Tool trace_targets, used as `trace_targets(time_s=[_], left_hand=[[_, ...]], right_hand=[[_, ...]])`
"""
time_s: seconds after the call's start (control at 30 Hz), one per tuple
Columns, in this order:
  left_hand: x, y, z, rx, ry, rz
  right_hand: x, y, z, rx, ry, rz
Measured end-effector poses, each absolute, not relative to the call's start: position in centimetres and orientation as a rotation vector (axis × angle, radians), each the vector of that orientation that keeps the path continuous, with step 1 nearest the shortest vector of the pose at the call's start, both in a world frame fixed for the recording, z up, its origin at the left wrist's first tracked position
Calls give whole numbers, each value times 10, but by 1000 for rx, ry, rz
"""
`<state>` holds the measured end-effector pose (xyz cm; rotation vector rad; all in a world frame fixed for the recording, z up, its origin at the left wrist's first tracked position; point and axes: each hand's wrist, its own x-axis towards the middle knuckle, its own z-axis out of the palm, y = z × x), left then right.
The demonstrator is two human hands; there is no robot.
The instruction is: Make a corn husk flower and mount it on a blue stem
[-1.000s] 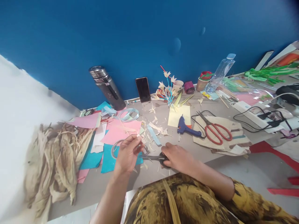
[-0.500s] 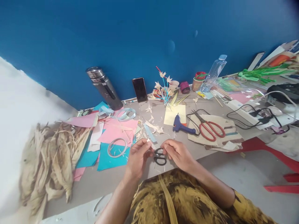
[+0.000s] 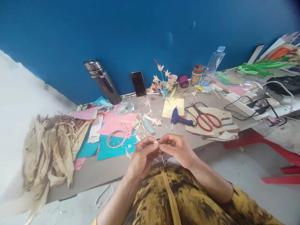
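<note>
Closely paired at the near edge of the table (image 3: 105, 172), 2 bare hands meet fingertip to fingertip. The L hand (image 3: 142, 156) and R hand (image 3: 178, 150) each pinch thumb and forefinger tight on 1 small pale scrap (image 3: 156, 143), held btwn them just above the edge. The other fingers of both hands curl loosely inward. Just beyond the L fingertips lie pale trimmings (image 3: 142, 126) and a tape ring (image 3: 116, 139) on teal paper (image 3: 105, 153), w/ pink paper (image 3: 114, 126) behind it. Farther out from the R fingers rest a blue glue gun (image 3: 178, 118) and red scissors (image 3: 207, 120), well apart from the hands. Well off to the L of the L hand lies a heap of dried husks (image 3: 53, 150). Far past the fingertips, against the blue wall (image 3: 140, 31), stand a steel flask (image 3: 102, 82), a phone (image 3: 138, 83) and a bunch of pale handmade flowers (image 3: 161, 78).
</note>
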<state>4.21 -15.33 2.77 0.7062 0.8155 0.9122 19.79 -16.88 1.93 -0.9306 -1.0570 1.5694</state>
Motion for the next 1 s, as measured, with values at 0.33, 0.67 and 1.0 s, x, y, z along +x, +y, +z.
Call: trace_targets(time_s=[0.33, 0.67, 1.0], left_hand=[[29, -143, 39, 745, 778, 912], [22, -138, 39, 726, 919, 1054], [28, -131, 31, 484, 909, 1179]], right_hand=[[203, -151, 23, -987, -1053, 1684], [197, -141, 22, -850, -1183, 1705], [200, -140, 7, -942, -1103, 1515]])
